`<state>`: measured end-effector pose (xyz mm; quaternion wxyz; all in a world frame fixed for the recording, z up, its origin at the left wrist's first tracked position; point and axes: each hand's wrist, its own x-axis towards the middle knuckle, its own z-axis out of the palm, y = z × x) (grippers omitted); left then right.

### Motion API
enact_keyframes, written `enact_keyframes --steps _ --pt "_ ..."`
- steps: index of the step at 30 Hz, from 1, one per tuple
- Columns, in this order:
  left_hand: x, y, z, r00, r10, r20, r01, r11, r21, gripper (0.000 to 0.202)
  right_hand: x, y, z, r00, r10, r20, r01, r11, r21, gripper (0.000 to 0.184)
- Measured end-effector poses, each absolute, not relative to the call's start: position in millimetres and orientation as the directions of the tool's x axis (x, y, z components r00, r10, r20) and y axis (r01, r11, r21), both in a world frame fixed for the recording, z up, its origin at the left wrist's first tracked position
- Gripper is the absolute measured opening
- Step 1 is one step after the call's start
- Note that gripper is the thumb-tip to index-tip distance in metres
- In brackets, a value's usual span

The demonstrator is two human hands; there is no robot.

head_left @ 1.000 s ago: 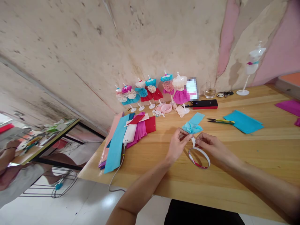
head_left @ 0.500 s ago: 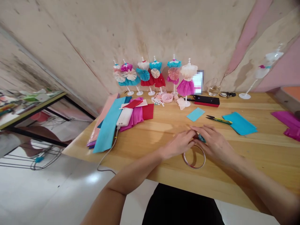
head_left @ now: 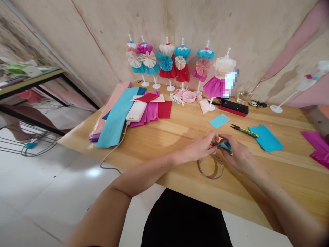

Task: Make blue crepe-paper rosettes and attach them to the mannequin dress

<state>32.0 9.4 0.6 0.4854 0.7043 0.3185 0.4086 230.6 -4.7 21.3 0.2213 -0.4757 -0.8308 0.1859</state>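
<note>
The folded tissue paper (head_left: 225, 146) is turquoise (the wooden tabletop (head_left: 282, 175): honey-yellow, streaked grain).

Place: a craft room for making paper things.
Table: a long wooden table (head_left: 180, 137) to work on.
On it: little paper dresses (head_left: 183, 65) on white stands, piles of bright paper (head_left: 117, 116), small snips (head_left: 244, 131).
Wall: an old spotty wall (head_left: 231, 31) with pink patches (head_left: 295, 48).
Floor: a shiny white floor (head_left: 51, 178).

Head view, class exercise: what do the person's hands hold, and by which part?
The left hand and right hand pinch a small folded blue paper piece between their fingertips, one at each end.
</note>
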Motion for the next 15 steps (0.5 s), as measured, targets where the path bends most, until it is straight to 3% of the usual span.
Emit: enact_keyframes --steps 4,8,12,15 --pt "34 13 0 0.472 0.850 0.236 -0.037 -0.248 0.968 0.029 226 -5 24 -0.296 0.929 0.221 0.745 0.370 -0.555 0.042" --pt "41 14 -2 0.403 0.904 0.139 -0.179 -0.071 0.981 0.033 222 -4 25 -0.152 0.965 0.216 0.653 0.262 -0.711 0.042" --pt "45 13 -8 0.410 0.909 0.072 -0.261 0.041 0.964 0.049 220 -3 23 -0.125 0.984 0.126 0.525 0.174 -0.833 0.043" --pt "44 14 -12 0.394 0.917 0.060 -0.300 0.067 0.951 0.046 218 -5 22 -0.108 0.989 0.104 0.481 0.144 -0.865 0.042"
